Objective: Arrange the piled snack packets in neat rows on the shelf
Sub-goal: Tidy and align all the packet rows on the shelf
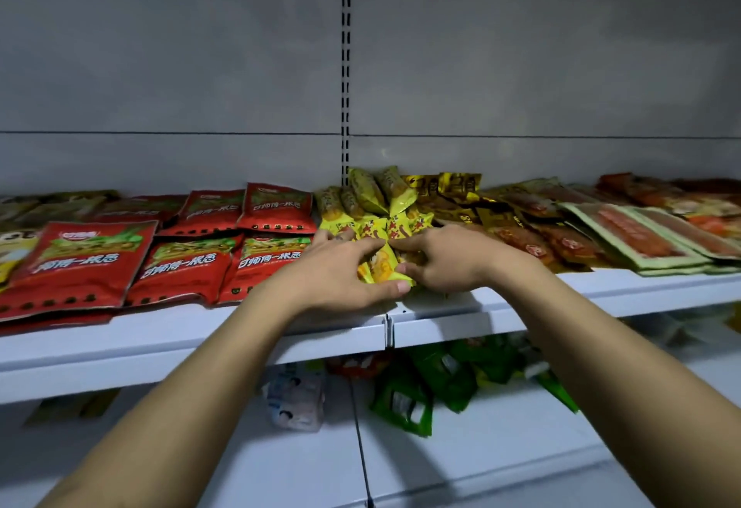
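Note:
A pile of small yellow snack packets (375, 207) lies at the middle of the white shelf (192, 341), some standing against the back panel. Both my hands are on the front of this pile. My left hand (341, 271) grips a yellow packet (383, 267) from the left, thumb under its front edge. My right hand (441, 259) pinches the same packet from the right, fingers curled over it. Further packets under the hands are hidden.
Red packets (80, 263) lie in rows on the left. Dark yellow and orange packets (521, 227) and flat green-edged packs (637, 239) fill the right. A slotted upright (345, 66) splits the grey back panel. Green packets (425, 391) lie on the lower shelf.

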### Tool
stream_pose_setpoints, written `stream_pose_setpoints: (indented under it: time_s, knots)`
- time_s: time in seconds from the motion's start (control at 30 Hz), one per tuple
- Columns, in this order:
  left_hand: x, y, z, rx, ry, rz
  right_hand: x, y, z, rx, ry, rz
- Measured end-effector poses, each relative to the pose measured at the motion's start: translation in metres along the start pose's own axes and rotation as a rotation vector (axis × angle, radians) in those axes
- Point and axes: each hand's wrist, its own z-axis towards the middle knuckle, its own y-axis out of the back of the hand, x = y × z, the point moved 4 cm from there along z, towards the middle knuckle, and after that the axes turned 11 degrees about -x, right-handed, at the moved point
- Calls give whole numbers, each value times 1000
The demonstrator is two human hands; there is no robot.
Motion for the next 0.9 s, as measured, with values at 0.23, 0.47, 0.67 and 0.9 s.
stream_pose_setpoints:
  time_s: [0.23, 0.47, 0.67, 0.9]
  knots:
    - [-16, 19, 7, -64, -3, 72, -15, 25, -6, -94, 38, 167]
    - [-73, 42, 61, -148, -28, 140, -121, 44, 7, -196, -58, 113]
    - [-118, 19, 154, -93, 60, 99, -226, 44, 42, -142, -131, 115]
    - [-120, -23, 233, 127, 294, 299, -258, 33, 98, -5, 26, 93]
